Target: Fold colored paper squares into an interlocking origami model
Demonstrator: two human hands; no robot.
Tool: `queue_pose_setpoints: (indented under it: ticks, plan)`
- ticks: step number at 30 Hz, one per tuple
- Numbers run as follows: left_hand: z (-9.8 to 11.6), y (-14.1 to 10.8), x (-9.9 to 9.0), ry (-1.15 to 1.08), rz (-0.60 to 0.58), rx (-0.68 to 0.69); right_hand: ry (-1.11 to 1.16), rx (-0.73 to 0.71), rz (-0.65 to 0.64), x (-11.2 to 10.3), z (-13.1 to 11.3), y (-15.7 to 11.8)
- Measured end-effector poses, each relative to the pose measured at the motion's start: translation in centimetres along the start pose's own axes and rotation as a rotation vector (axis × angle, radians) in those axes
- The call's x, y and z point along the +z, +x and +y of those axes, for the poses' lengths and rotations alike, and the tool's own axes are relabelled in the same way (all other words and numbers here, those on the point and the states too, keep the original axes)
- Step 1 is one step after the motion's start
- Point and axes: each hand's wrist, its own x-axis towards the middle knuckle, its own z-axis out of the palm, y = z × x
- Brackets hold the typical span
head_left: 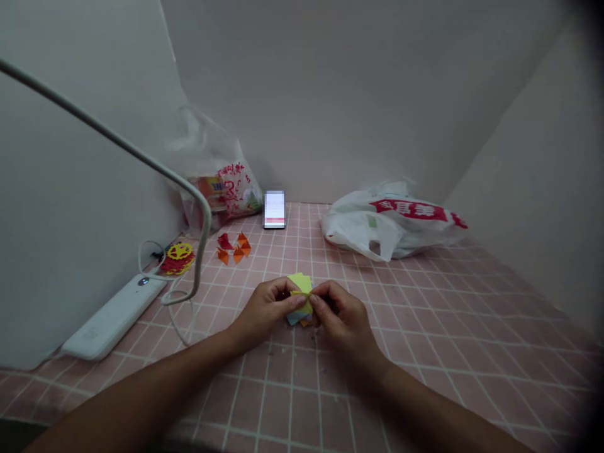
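My left hand point(275, 304) and my right hand point(340, 309) meet at the middle of the table. Between thumbs and fingertips, both pinch a small piece of yellow paper point(301, 293), which looks folded. Beneath it lies a loose stack of coloured paper squares point(300, 281), yellow on top with blue and orange edges showing below. The fingers hide part of the held paper, so its exact shape is unclear. Farther back on the left, several small folded orange paper pieces point(238, 251) sit beside a red folded one point(224, 241).
A white power bank point(116, 318) lies at the left with a cable point(201, 251) arching above it. Yellow and red cut-out discs point(180, 253) are stacked nearby. A lit phone point(274, 209) leans at the back wall, between a filled plastic bag point(240, 189) and a white plastic bag point(358, 229).
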Motion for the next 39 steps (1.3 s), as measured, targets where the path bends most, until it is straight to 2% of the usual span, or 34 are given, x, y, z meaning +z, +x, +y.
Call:
queue_pose_setpoints:
  ticks: [5,12,19,28,34,39]
  plan:
    - [-0.1,-0.2,-0.1,-0.003,0.007,0.026,0.153,0.096,-0.010,0.2,-0.2,0.2]
    - [0.4,-0.4,-0.2,0.306,0.113,0.162,0.377,0.241,-0.083,0.6,0.7,0.3]
    - [0.6,-0.2,-0.4,0.426,0.092,0.184,0.346,0.307,-0.150,0.7,0.5,0.5]
    - [0.4,-0.2,-0.5,0.325,0.072,0.146,0.332,0.327,-0.149,0.8,0.0,0.3]
    - [0.5,-0.4,-0.5,0.395,0.123,0.182,0.253,0.330,-0.193,0.8,0.3,0.2]
    - [0.5,-0.3,-0.4,0.256,0.098,0.096,0.272,0.327,-0.194,0.8,0.1,0.1]
